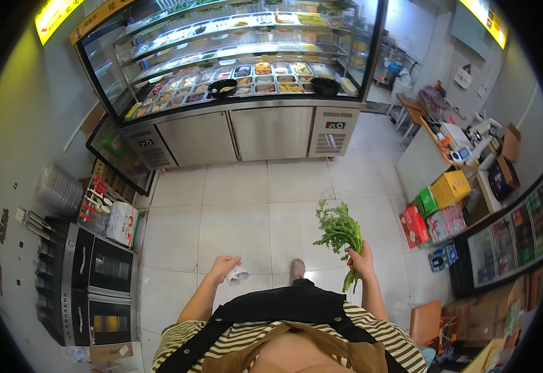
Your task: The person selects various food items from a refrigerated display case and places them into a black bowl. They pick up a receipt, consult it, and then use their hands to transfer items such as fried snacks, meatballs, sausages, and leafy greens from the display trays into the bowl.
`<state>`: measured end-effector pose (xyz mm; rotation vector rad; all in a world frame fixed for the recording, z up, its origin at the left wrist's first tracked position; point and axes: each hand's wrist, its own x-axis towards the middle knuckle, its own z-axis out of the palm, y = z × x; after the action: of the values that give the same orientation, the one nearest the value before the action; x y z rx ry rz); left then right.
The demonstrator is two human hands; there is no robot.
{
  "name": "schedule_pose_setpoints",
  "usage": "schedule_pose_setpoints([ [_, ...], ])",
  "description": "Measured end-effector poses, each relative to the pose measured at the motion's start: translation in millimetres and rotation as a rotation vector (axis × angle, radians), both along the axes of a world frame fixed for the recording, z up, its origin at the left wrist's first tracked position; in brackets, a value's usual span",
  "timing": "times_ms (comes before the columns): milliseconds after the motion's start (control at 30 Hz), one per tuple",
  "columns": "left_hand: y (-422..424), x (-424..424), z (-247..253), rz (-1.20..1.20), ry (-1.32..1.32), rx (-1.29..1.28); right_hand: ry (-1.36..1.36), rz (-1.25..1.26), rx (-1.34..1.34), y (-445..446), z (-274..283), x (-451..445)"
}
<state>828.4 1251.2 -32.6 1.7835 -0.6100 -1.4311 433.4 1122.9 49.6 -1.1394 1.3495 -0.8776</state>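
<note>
A bunch of leafy greens (339, 228) is gripped by its stems in my right hand (361, 261), leaves pointing away from me and cut ends towards my body. My left hand (225, 268) has its fingers closed on a small white roll (237, 276), which looks like tape or paper and hangs below the fingers. Both hands are in front of my black apron (281, 305), well apart, above the tiled floor (234, 224). One shoe (297, 269) shows between them.
Ahead stands a glass-fronted refrigerated display (271, 133) with food trays and two black bowls (222, 88) (325, 86). At left is a disinfection cabinet (108, 279) beside a carton (122, 224). To the right are a cluttered counter (420, 154), stacked boxes (450, 189) and a drinks fridge (509, 233).
</note>
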Motion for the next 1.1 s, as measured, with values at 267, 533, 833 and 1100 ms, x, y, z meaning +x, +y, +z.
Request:
schedule_pose_setpoints([
  [267, -128.6, 64.2, 3.3, 0.112, -0.032, 0.037, -0.027, 0.114, -0.042, -226.4, 19.5, 74.6],
  [533, -235.2, 135.8, 46.1, 0.270, -0.017, 0.046, -0.276, 0.222, 0.006, -468.1, 57.1, 150.0],
  [833, -439.9, 216.7, 57.7, 0.270, 0.006, -0.002, -0.863, 0.222, 0.127, -657.2, 71.3, 218.1],
  [1100, -657.9, 254.8, 61.9, 0.154, 0.040, -0.159, -0.930, 0.054, 0.056, -767.4, 82.0, 236.8],
])
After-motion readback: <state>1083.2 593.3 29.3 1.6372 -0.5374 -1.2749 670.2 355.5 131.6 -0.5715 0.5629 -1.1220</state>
